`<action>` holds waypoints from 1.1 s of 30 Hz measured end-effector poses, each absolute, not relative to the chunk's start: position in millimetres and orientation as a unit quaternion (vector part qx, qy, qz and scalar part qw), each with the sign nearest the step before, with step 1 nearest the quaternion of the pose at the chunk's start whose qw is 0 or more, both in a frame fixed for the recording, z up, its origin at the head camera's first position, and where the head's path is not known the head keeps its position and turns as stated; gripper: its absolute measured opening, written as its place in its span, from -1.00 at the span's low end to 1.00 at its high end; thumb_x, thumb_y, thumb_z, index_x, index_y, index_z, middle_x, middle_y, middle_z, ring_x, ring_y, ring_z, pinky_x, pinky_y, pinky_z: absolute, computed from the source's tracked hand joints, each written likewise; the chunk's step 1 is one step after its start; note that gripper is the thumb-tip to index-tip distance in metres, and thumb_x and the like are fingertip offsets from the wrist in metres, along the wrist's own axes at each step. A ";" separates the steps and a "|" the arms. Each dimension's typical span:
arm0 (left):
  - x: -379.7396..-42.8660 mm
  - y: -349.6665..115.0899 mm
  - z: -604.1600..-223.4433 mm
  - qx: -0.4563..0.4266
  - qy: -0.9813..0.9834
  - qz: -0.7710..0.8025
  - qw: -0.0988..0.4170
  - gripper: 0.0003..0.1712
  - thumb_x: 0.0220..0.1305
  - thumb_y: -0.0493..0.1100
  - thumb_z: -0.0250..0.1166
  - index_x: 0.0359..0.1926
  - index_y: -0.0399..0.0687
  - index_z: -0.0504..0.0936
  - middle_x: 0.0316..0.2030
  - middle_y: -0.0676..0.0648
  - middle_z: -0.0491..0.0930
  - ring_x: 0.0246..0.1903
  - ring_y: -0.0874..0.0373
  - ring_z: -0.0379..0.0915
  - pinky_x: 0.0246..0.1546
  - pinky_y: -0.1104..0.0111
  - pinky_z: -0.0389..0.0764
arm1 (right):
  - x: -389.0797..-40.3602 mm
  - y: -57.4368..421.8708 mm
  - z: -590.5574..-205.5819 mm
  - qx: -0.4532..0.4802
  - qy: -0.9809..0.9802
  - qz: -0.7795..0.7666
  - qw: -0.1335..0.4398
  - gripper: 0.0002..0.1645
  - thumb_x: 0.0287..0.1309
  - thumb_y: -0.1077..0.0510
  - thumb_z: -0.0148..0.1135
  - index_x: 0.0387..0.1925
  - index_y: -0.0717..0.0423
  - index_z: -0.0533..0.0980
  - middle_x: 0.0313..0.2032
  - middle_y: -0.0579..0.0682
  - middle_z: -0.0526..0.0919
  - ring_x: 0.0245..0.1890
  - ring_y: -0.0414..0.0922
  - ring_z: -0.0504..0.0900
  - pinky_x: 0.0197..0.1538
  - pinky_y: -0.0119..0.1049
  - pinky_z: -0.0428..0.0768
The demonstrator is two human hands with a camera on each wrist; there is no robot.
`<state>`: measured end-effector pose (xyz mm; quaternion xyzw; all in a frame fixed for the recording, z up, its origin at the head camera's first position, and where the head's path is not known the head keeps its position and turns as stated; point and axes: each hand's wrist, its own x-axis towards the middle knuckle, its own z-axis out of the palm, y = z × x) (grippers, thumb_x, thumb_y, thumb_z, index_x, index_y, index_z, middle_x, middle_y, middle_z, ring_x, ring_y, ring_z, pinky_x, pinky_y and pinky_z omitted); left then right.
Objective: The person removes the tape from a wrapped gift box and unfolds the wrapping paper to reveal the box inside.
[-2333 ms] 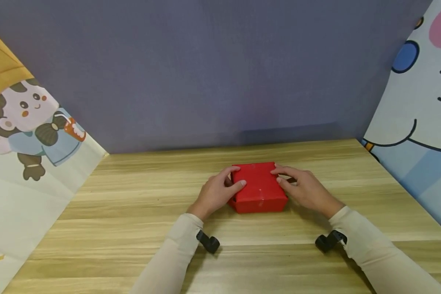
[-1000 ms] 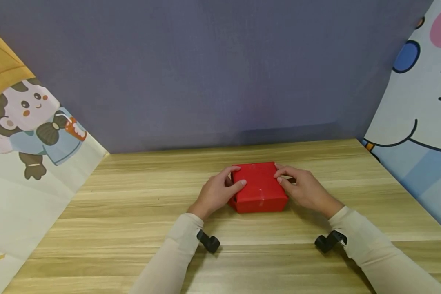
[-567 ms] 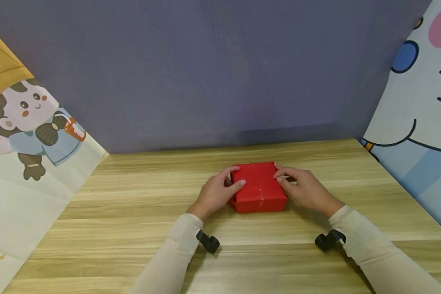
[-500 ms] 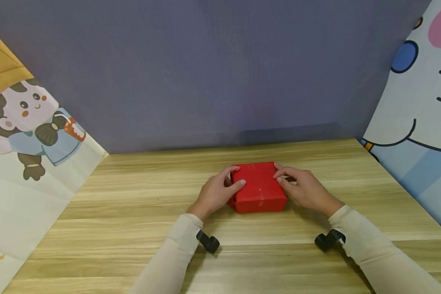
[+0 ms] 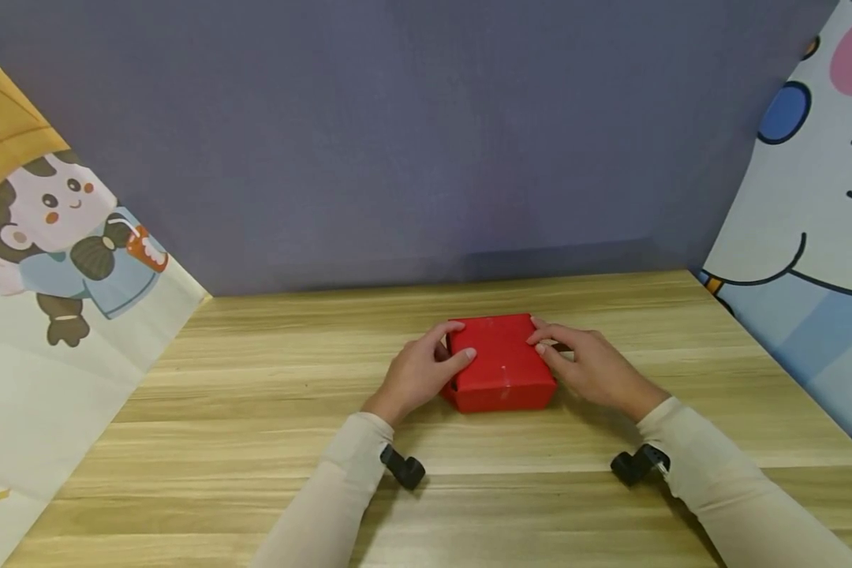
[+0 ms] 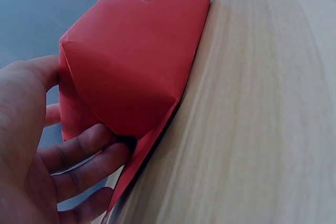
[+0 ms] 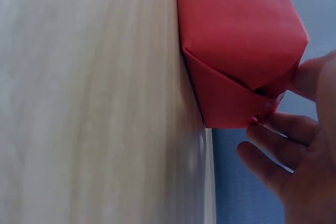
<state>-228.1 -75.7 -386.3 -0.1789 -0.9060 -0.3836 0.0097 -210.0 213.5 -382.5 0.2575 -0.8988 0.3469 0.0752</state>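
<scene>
In the head view, holding a red, squarish, paper-wrapped box [image 5: 500, 351] by both ends, flat on the pale wood-grain bench [image 5: 270, 442]. With the left hand [image 5: 413, 372], curled about the box's left end, resting thumb and forefinger on the top. With the right hand [image 5: 595, 369], pinching at the opposite end, with thumb and forefinger tips close together at the upper edge. Between the two sets of fingers [image 5: 456, 363], along the near edge: a shiny strip of clear tape [image 5: 506, 379]. Beyond the fingers: a plain grey-purple fabric backdrop [image 5: 426, 142].

In the left wrist view, gripping around the folded end with bent fingers, bringing two fingertips up to a dark gap there. Just past those fingertips, low beside the bench: a narrow red paper flap [image 6: 135, 166], jutting from the box.

In the right wrist view, gripping the other end at the overlapping red folds [image 7: 223, 95], with fingers bent around their tucked corner. Too dim to tell exactly which fingertips press there.
</scene>
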 end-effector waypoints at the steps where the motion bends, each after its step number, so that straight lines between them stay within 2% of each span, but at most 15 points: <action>1: -228.2 -75.6 -386.4 -0.179 -0.906 -0.383 0.010 -0.40 0.32 0.28 0.27 0.34 0.42 0.44 -0.43 0.11 0.55 -0.48 0.17 0.46 -0.46 0.27 0.48 | -209.9 213.8 -382.1 0.258 -0.899 0.345 0.076 -0.79 0.44 0.11 0.17 0.02 -0.04 0.59 0.38 0.06 0.39 0.13 0.05 0.62 0.05 -0.02 0.62; 11: -229.5 -75.5 -386.5 -0.181 -0.903 -0.388 0.011 -0.40 0.32 0.30 0.26 0.35 0.44 0.43 -0.43 0.10 0.54 -0.49 0.17 0.45 -0.48 0.28 0.46 | -212.5 214.6 -379.6 0.280 -0.892 0.343 0.095 -0.89 0.45 0.13 0.15 -0.10 -0.07 0.58 0.35 0.16 0.42 0.14 0.09 0.60 0.05 0.07 0.60; 16: -229.1 -76.0 -385.6 -0.180 -0.903 -0.391 0.012 -0.40 0.32 0.31 0.26 0.34 0.44 0.44 -0.43 0.09 0.54 -0.50 0.17 0.44 -0.49 0.28 0.45 | -213.7 212.8 -379.6 0.281 -0.892 0.339 0.099 -0.91 0.45 0.15 0.15 -0.13 -0.07 0.56 0.33 0.18 0.44 0.12 0.07 0.62 0.00 0.02 0.61; 20: -228.7 -76.3 -385.6 -0.178 -0.903 -0.392 0.011 -0.40 0.31 0.31 0.26 0.34 0.44 0.44 -0.43 0.09 0.55 -0.50 0.17 0.45 -0.49 0.28 0.45 | -214.2 210.5 -379.2 0.281 -0.893 0.337 0.099 -0.92 0.44 0.18 0.16 -0.19 -0.09 0.54 0.32 0.20 0.44 -0.02 -0.01 0.65 -0.10 -0.08 0.58; 23: -228.3 -76.6 -386.3 -0.176 -0.902 -0.394 0.010 -0.40 0.31 0.31 0.26 0.34 0.44 0.44 -0.43 0.09 0.55 -0.49 0.17 0.45 -0.49 0.28 0.46 | -214.0 209.8 -379.0 0.284 -0.891 0.341 0.098 -0.91 0.43 0.20 0.16 -0.21 -0.07 0.51 0.32 0.23 0.44 0.00 0.02 0.65 -0.09 -0.07 0.60; 25: -228.3 -76.8 -387.2 -0.176 -0.902 -0.395 0.011 -0.40 0.31 0.30 0.26 0.34 0.44 0.44 -0.43 0.09 0.56 -0.49 0.17 0.46 -0.49 0.28 0.46 | -213.5 209.8 -379.2 0.284 -0.890 0.345 0.093 -0.92 0.42 0.22 0.17 -0.14 -0.03 0.53 0.31 0.23 0.46 0.08 0.07 0.63 -0.03 -0.01 0.62; 30: -228.7 -76.3 -388.8 -0.177 -0.901 -0.396 0.009 -0.39 0.30 0.30 0.27 0.34 0.43 0.44 -0.42 0.09 0.56 -0.48 0.16 0.46 -0.47 0.28 0.47 | -211.7 211.6 -379.7 0.276 -0.896 0.339 0.076 -0.68 0.40 0.22 0.19 0.14 0.05 0.58 0.35 0.20 0.42 0.18 0.14 0.57 0.09 0.06 0.59; 33: -228.8 -75.8 -388.8 -0.178 -0.900 -0.397 0.005 -0.39 0.31 0.31 0.26 0.34 0.43 0.44 -0.42 0.09 0.56 -0.48 0.16 0.46 -0.47 0.28 0.47 | -210.8 212.3 -378.7 0.272 -0.897 0.339 0.075 -0.74 0.40 0.21 0.20 0.07 0.04 0.62 0.36 0.19 0.40 0.19 0.12 0.56 0.09 0.04 0.59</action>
